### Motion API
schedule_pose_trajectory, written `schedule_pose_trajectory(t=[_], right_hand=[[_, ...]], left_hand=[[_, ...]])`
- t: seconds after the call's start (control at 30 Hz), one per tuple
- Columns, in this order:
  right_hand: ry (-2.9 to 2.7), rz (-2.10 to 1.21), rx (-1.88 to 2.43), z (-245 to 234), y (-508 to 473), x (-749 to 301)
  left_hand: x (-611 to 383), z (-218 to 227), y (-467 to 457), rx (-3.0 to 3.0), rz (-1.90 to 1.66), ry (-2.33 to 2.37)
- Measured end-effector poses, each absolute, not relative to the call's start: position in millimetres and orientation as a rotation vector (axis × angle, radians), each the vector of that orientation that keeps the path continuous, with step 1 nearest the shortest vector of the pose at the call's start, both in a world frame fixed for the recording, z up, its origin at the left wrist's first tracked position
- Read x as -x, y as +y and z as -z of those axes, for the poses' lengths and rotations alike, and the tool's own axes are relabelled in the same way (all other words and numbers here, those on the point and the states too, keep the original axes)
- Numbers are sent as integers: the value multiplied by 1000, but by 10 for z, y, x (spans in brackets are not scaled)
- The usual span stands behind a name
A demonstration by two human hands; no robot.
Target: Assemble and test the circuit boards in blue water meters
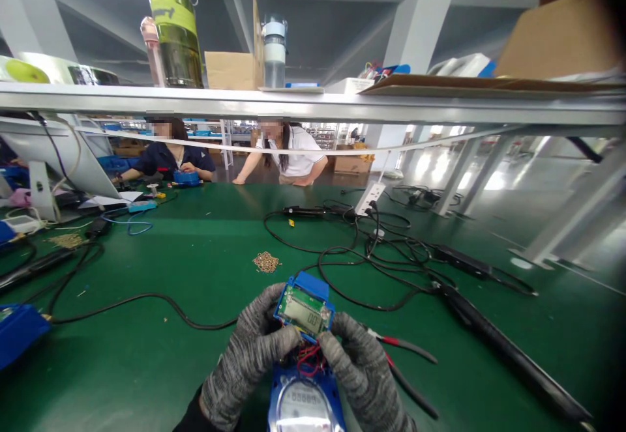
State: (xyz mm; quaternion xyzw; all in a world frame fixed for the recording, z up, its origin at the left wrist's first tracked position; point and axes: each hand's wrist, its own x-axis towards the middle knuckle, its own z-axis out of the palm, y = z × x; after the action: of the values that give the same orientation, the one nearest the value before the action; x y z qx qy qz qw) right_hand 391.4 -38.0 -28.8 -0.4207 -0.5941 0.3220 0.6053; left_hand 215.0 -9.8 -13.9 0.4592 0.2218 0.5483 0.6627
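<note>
We face a long white shelf [337, 104] at twelve o'clock, a pillar [415, 34] at one, glossy floor [428, 163] at two.

HEAD VIEW | from the wearer's head | faces forward and down over green workbench [205, 249] | left hand [254, 337] and right hand [359, 363] close | metal shelf [293, 101] farther off

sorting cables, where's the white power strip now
In the head view, the white power strip is right of centre, near the far edge of the green table, beyond the right hand, with black plugs in it.
</note>
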Motion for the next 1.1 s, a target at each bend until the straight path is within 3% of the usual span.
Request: schedule_pose_trajectory(t=[0.3, 0.7, 1.1], right_hand=[[-1406, -950, 913, 344, -360, -3942], [-1166, -1356, 722, -8, -464, -3867], [-1175, -1284, 763, 129, -385, -3941]], left_hand=[[-2159, 193, -95, -1013, -1233, 506], [-2209, 253, -147, -1345, -1155, 745], [-2214, 84, -245, -1561, -1113, 883]])
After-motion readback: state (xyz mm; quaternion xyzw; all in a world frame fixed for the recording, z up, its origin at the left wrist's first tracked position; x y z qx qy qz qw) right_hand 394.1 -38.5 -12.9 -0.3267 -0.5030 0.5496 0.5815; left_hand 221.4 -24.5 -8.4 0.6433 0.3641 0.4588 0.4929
